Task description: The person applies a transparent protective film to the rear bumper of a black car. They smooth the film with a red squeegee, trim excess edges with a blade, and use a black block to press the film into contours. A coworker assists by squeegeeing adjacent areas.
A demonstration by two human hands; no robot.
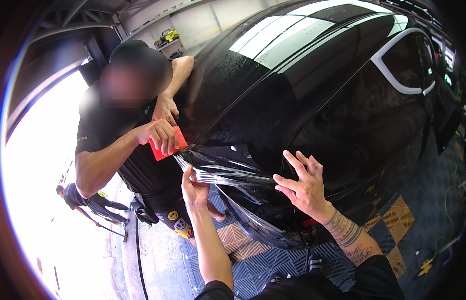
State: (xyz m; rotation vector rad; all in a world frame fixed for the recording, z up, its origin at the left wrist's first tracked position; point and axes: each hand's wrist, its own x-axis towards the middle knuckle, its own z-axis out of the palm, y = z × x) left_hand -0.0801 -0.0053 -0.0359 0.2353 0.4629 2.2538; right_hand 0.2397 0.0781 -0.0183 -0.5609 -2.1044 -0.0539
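A sheet of clear film (228,167) lies in taut, shiny pleats over the rear corner of a black car (263,120). My left hand (195,189) is closed on the film's left edge, with thumb and finger pinched together. At the film's right end is my right hand (305,186); its thumb and one finger come together at the edge, while the other fingers stretch upward. Across the corner, another person (138,120) presses a red squeegee card (168,143) against the car beside my left hand. That person's other hand rests on the wet body.
Below the car, a tiled grid floor (263,267) in grey and tan surrounds my feet. A second person (95,202) with a long-handled broom stands outside at the left. A yellow-green connector (425,267) with a cord lies at the right. Shelving (168,42) stands behind.
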